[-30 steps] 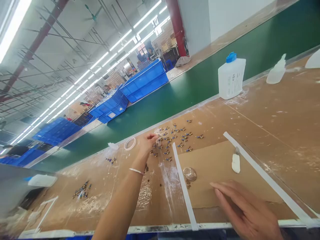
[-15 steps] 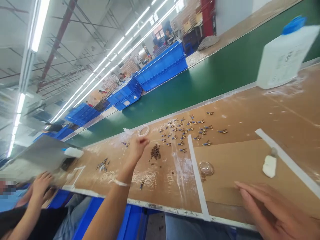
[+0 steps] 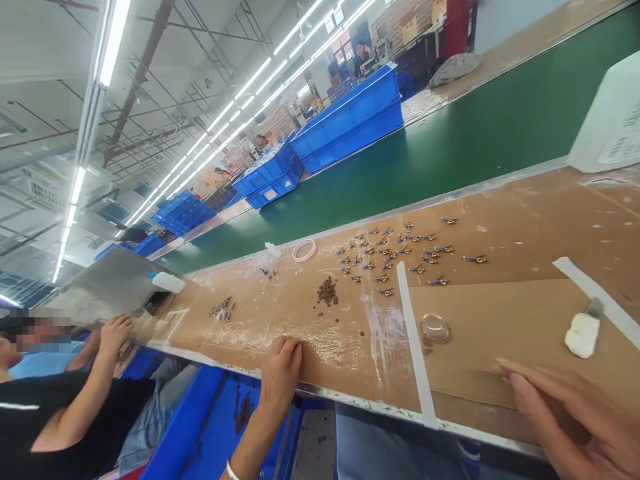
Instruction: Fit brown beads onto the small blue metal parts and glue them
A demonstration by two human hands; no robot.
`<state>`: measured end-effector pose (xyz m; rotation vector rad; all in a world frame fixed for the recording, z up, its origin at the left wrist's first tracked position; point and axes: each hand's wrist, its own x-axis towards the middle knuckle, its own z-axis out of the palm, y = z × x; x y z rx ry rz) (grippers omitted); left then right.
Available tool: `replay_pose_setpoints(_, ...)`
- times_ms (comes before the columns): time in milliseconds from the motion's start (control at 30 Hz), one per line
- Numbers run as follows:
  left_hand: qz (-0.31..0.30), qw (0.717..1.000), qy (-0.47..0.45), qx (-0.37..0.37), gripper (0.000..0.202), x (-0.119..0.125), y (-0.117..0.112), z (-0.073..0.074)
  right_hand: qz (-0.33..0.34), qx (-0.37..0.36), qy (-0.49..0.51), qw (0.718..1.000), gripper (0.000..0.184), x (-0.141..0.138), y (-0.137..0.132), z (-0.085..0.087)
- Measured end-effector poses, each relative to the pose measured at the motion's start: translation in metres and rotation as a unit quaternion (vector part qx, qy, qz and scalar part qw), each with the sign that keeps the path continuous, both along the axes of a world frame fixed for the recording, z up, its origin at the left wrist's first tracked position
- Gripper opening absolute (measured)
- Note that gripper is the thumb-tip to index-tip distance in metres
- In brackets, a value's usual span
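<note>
My left hand is at the table's near edge, fingers curled together; whatever they hold, if anything, is hidden. Beyond it lies a pile of small dark brown discs. Small blue-and-gold figure-like pieces are spread out farther back, with a smaller cluster of similar pieces to the left. My right hand hovers over a cardboard sheet, thumb and forefinger pinched; I cannot make out anything between them. A clear round dish and a white block rest on that sheet.
A green conveyor belt runs behind the table, with blue crates beyond it. A large white jug stands at the right, a tape roll at the back. A co-worker's hand is at the left.
My left hand has come down from beside the disc pile to the near edge, where a single figure-like piece lay. My right hand keeps its pinch. The view has shifted left.
</note>
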<state>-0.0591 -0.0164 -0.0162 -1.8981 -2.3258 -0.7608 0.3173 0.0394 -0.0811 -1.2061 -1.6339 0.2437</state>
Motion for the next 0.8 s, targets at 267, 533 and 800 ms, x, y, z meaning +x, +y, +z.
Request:
replay_pose_setpoints(267, -0.136, 0.949, -0.282, -0.034, 0.016, 0.099, 0.068, 0.042, -0.001, 0.101, -0.02, 0.995, 0.014, -0.005, 0.004, 0.027)
replay_pose_setpoints(533, -0.134, 0.915, -0.369, -0.093, 0.013, 0.16, 0.111, 0.038, -0.008, 0.112, 0.024, 0.993, 0.018, -0.008, 0.008, 0.039)
replay_pose_setpoints(800, -0.157, 0.935, -0.301, -0.1, 0.011, 0.167, 0.114, 0.035, 0.019, 0.085, 0.058, 0.995, 0.02, -0.007, 0.007, 0.036)
